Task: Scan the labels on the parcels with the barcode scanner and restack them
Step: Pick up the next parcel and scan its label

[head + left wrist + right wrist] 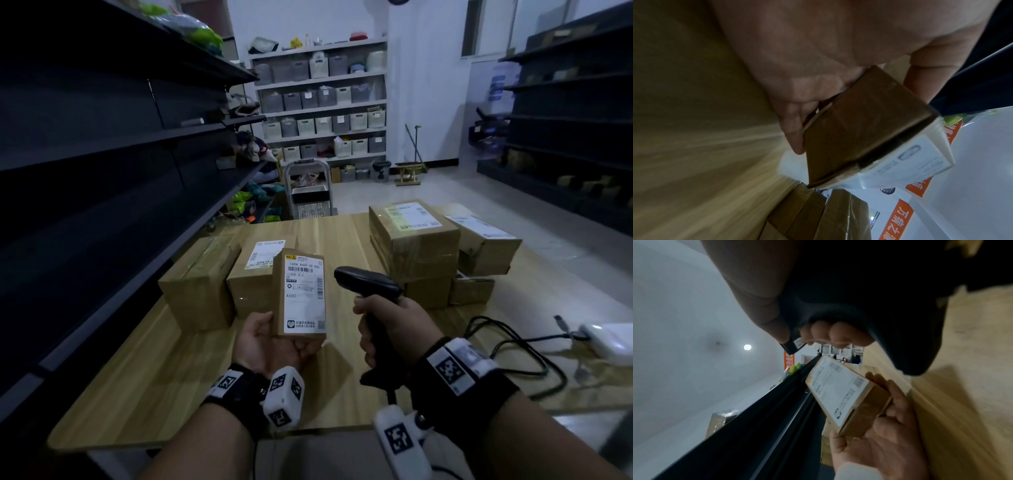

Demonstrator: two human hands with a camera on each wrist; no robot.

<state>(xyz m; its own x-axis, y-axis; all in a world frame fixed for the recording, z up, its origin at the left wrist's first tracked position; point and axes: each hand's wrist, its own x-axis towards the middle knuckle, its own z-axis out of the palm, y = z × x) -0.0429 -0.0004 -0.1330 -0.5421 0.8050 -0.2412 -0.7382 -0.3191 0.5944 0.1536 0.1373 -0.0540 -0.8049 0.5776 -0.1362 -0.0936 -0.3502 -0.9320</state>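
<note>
My left hand point(274, 342) holds a small cardboard parcel point(303, 294) upright above the table, thumb on its left side, its white barcode label facing me. The same parcel point(859, 129) fills the left wrist view, and the parcel point(840, 392) shows in the right wrist view with my left hand point(885, 443) under it. My right hand point(390, 325) grips the black barcode scanner point(366, 281) by its handle, its head pointing left toward the label. The scanner point(869, 288) looms dark in the right wrist view. Two parcels point(198, 281) lie at left and a stack of parcels point(414, 240) at right.
The wooden table point(171, 377) carries the scanner's black cable point(513, 346) and a white device point(609, 342) at right. Dark shelving point(102, 154) runs close along the left. A grey cart point(308, 192) stands beyond the table's far edge.
</note>
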